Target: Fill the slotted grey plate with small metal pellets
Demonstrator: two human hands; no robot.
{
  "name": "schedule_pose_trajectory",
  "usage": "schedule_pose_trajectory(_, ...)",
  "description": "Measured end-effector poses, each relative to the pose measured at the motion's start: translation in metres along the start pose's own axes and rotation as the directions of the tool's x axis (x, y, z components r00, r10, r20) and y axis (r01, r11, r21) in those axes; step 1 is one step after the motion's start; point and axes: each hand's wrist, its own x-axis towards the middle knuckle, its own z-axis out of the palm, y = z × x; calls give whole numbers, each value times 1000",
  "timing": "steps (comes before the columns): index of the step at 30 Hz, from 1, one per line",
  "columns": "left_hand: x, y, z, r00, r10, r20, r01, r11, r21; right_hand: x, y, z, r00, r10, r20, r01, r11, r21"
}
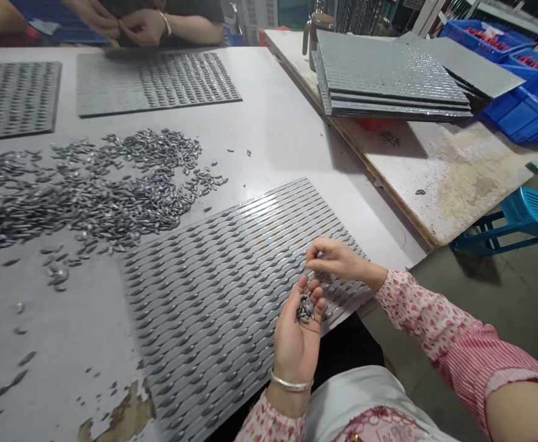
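My left hand (296,337) is palm up, with its fingers curled around a small heap of grey spindle-shaped pieces (305,309). Just above and to the right, my right hand (335,259) has thumb and fingertips pinched together; whatever they hold, if anything, cannot be made out. Both hands are over a grey grooved board (213,288) lying at an angle on the table. Rows of the same pieces sit in its grooves across the left and near parts, while the grooves at its far right corner show bare.
A large loose pile of spindle-shaped pieces (126,184) spreads over the white table (278,141). Beyond it lie two more boards (158,83), near another person's hands (144,26). Stacked boards (388,67), blue crates (521,92) and a blue stool (526,212) are on the right.
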Motion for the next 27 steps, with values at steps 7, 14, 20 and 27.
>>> schedule_pose_trajectory(7, -7, 3, -4, 999, -21, -29, 21, 999, 24, 29, 27, 11, 983, 128, -133, -177, 854, -489)
schedule_pose_trajectory(14, -5, 3, -6, 999, -33, -2, 33, 999, -11, 31, 33, 8, 992, 125, -36, -123, 812, -570)
schedule_pose_trajectory(20, -4, -1, -9, 999, -38, -2, 38, 999, 9, 42, 35, -2, 987, 102, 126, -16, 833, -554)
schedule_pose_trajectory(27, 0, -4, -8, 999, -1, 40, 2, 1000, -22, 44, 31, -1, 996, 86, 35, -59, 879, -473)
